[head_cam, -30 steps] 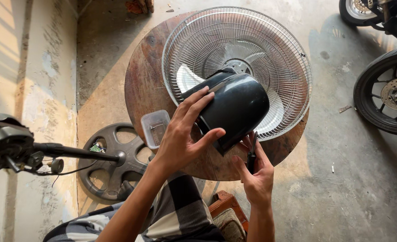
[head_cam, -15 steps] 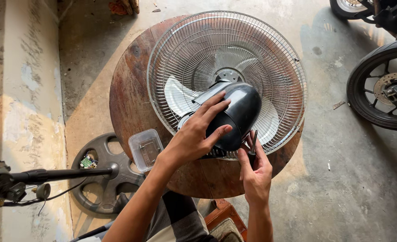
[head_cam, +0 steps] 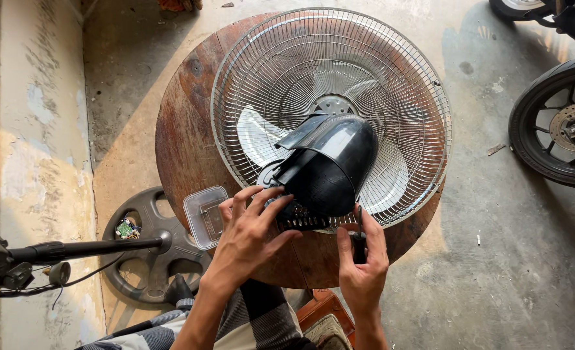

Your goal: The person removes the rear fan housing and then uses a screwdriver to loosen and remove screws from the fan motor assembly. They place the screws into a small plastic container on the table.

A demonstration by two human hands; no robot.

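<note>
Underneath everything, a bare concrete floor [head_cam: 495, 285] fills the view, with a motorcycle wheel [head_cam: 553, 123] at the 3 o'clock edge. Centred on it stands a round wooden tabletop [head_cam: 183, 129], dark and worn. A fan [head_cam: 331, 116] lies face down on that tabletop, its round wire grille [head_cam: 391, 78] covering most of the wood from 12 to 4 o'clock, pale blades visible through the wires. From the middle of the grille rises the fan's black motor housing [head_cam: 329, 165], glossy and tilted toward 6 o'clock, with a ribbed vent strip along its lower rim. At 8 o'clock, down on the floor, lies a dark round fan base [head_cam: 138, 259] with cut-out holes, a black pole [head_cam: 86, 247] reaching across it from 9 o'clock. A small clear plastic box [head_cam: 205, 216] sits on the tabletop's edge at 8 o'clock, just beside the left hand. The left hand [head_cam: 248, 236] is spread wide, fingertips touching the lower rim of the motor housing from 7 o'clock. The right hand [head_cam: 363, 259], at 6 o'clock, is closed around a slim dark screwdriver [head_cam: 359, 233] whose tip points up at the housing's rim.
</note>
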